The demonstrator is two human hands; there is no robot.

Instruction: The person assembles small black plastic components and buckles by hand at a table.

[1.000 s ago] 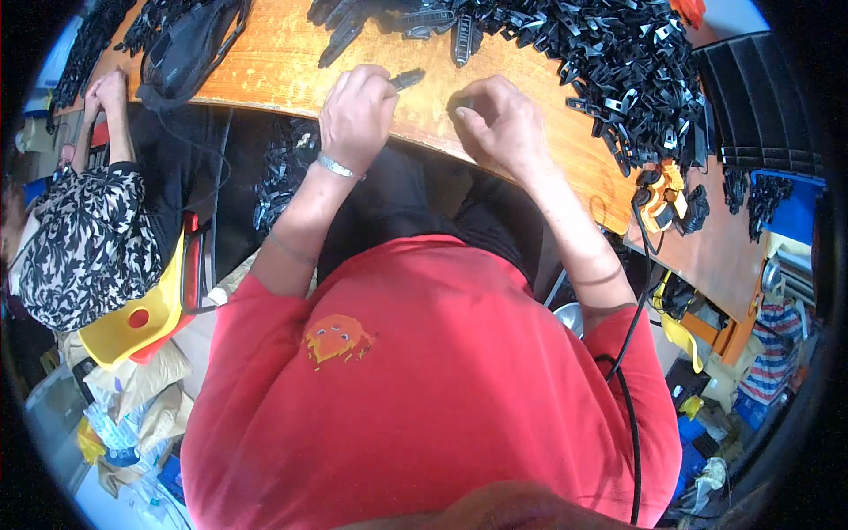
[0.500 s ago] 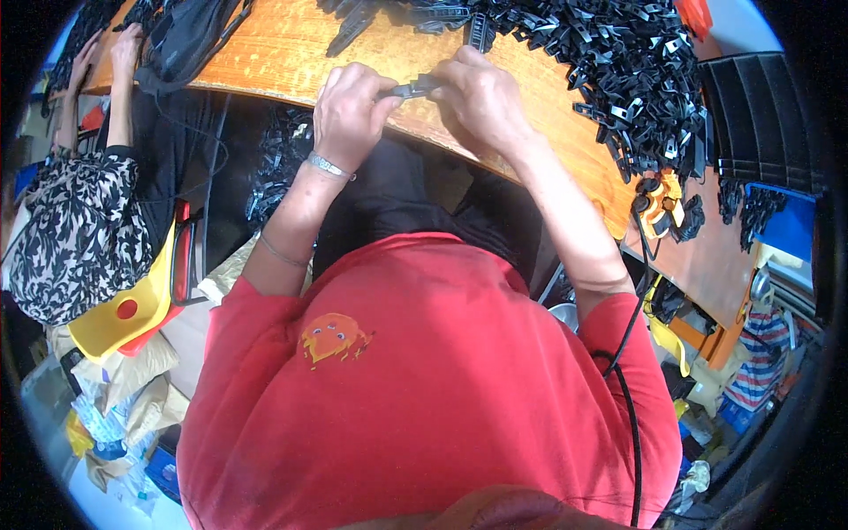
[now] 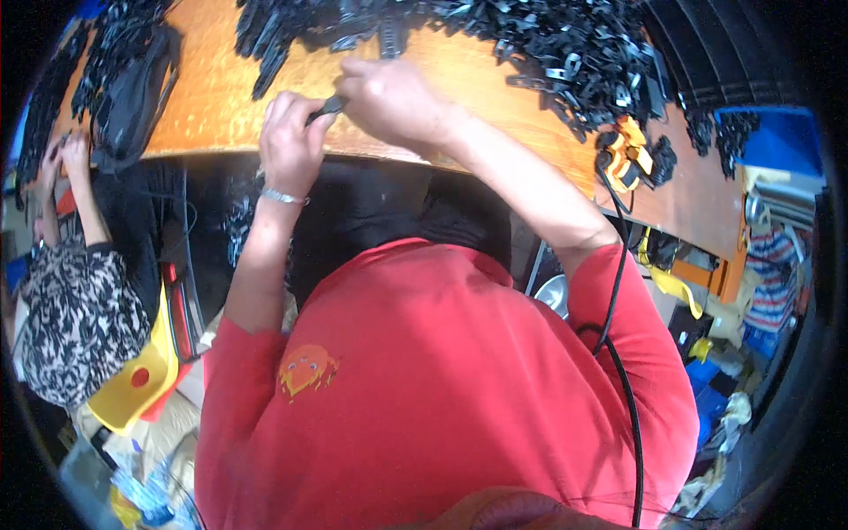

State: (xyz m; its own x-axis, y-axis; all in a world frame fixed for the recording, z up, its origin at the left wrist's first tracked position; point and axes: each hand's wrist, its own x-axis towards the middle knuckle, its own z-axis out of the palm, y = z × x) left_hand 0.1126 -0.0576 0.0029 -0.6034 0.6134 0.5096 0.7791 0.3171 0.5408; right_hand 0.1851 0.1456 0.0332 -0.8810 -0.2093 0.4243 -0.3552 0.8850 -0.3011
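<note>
Above the front edge of the wooden table [image 3: 212, 115], a small black plastic clip-like piece [image 3: 329, 108] spans the gap between my hands. My left hand [image 3: 290, 141], with a metal-banded bracelet at its wrist, pinches one end between thumb and fingers. My right hand [image 3: 393, 99] is curled closed at the other end, back of the hand up; its fingertips are partly hidden and slightly blurred. Just beyond it lies a black slotted strip [image 3: 389, 40]. Similar black pieces [image 3: 274, 40] lie in a bunch past my left hand.
A big heap of black plastic pieces [image 3: 565, 53] covers the table's far right. Near its right edge sits an orange-and-black object [image 3: 627, 155] by a black cable. A co-worker in a patterned top [image 3: 79, 318] works at the left, beside a yellow chair [image 3: 137, 375].
The view has shifted, and both hands now appear farther left. The black piece is tilted, its right end higher. My right hand has turned, with its back more upward. The co-worker's hands are closer together.
</note>
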